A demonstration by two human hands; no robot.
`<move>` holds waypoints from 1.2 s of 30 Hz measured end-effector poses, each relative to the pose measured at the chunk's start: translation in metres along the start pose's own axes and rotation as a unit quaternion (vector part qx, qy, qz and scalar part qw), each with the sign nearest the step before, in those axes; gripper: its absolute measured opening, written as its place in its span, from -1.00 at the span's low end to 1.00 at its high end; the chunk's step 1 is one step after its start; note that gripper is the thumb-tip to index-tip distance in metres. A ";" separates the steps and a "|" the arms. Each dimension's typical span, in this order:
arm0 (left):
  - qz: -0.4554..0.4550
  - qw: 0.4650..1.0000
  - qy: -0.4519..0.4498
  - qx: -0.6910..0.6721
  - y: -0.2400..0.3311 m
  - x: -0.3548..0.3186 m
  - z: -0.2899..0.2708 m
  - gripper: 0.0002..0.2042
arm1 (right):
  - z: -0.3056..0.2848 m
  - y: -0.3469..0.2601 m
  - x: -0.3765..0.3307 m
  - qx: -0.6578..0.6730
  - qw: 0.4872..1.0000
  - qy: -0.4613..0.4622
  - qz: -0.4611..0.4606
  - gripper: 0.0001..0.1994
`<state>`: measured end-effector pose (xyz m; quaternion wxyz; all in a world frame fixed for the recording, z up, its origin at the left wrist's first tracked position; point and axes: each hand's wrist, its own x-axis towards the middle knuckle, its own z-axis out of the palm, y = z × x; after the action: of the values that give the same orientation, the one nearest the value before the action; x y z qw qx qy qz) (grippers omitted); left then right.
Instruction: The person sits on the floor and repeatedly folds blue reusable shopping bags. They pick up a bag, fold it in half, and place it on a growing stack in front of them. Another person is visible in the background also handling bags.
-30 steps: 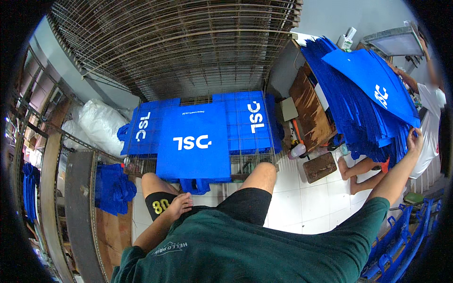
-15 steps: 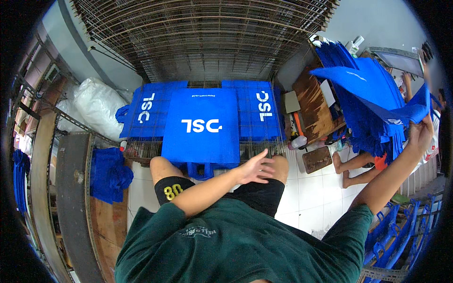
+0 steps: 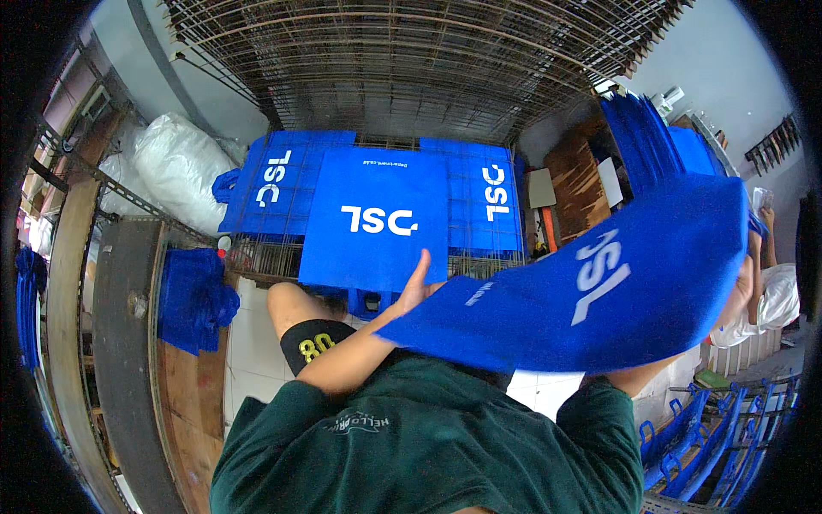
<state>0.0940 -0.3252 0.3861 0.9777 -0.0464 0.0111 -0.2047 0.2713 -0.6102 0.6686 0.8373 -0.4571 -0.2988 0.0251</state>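
Note:
My right hand point(image 3: 741, 291) grips the right edge of a flat blue fabric bag point(image 3: 599, 287) with a white logo, held in the air across my chest. My left hand point(image 3: 417, 283) is at the bag's left corner with its fingers straight; it touches the edge without closing on it. Just beyond lies a stack of the same blue bags point(image 3: 372, 218) on a wire rack point(image 3: 257, 257), with two more stacks point(image 3: 274, 184) point(image 3: 492, 193) side by side behind it. My knee with a black band point(image 3: 312, 338) shows below the rack.
A tall leaning pile of blue bags point(image 3: 651, 137) stands at the right. White plastic sacks point(image 3: 175, 167) lie at the left, more blue bags point(image 3: 193, 295) on a shelf below. A wire mesh panel point(image 3: 411, 60) stands behind. Another person in white point(image 3: 775, 295) sits at the far right.
My right hand has pulled one bag off the right-hand pile and swung it left across my body. My left hand rose from my thigh to meet the bag's corner.

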 end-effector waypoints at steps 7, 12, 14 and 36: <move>0.077 0.970 0.113 0.203 0.013 -0.095 -0.005 -0.41 | 0.022 0.055 -0.028 0.183 0.967 0.030 0.177 -0.67; 0.147 0.871 0.252 0.395 0.042 -0.117 0.031 -0.35 | -0.017 0.098 -0.023 0.128 0.969 0.046 0.208 -0.56; 0.135 0.848 0.295 0.420 0.076 -0.105 0.041 -0.24 | -0.036 0.122 -0.004 0.121 0.965 0.028 0.229 -0.54; 0.255 0.613 0.449 0.598 0.251 0.115 -0.157 -0.44 | -0.363 0.427 0.048 -0.180 0.866 0.256 0.390 -0.46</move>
<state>0.2932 -0.1556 0.2058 0.6740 0.6513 0.3351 0.0959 0.5991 -0.6192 0.2114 0.7098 -0.6693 0.1295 0.1773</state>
